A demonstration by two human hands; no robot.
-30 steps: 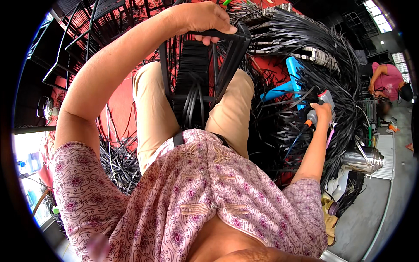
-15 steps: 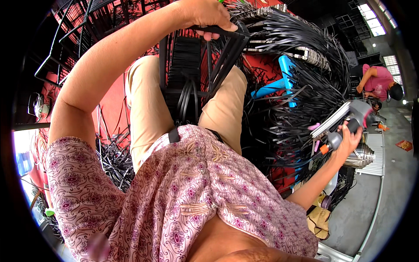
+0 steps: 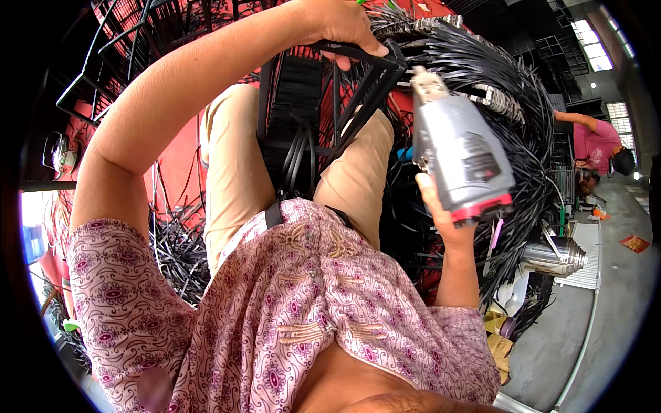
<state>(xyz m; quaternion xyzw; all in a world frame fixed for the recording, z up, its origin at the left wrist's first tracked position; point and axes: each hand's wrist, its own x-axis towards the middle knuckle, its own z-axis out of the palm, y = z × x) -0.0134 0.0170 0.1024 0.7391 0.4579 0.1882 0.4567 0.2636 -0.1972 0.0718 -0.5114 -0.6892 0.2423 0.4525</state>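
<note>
A black metal frame [image 3: 372, 86] with black strips woven across its middle stands between my knees. My left hand [image 3: 348, 26] is closed over its top bar, thumb near the far right corner. Loose strip ends [image 3: 298, 148] trail from the weave toward me. Gripped in my right hand [image 3: 444, 217] is a grey staple gun [image 3: 463, 148] with a red rear end. Its pale nose points away, just right of the frame's corner and seemingly apart from it. The tool's body hides most of my right fingers.
Bundles of black strips [image 3: 492, 65] fill the right side. More lie on the red floor covering [image 3: 177, 155] at left, below black metal racks [image 3: 113, 51]. A steel cylindrical vessel [image 3: 554, 257] stands at right. Another person [image 3: 597, 141] works at far right.
My right hand has swung the staple gun inward and up from the far right to beside the frame's corner. The frame has shifted slightly right, with my left hand still on it.
</note>
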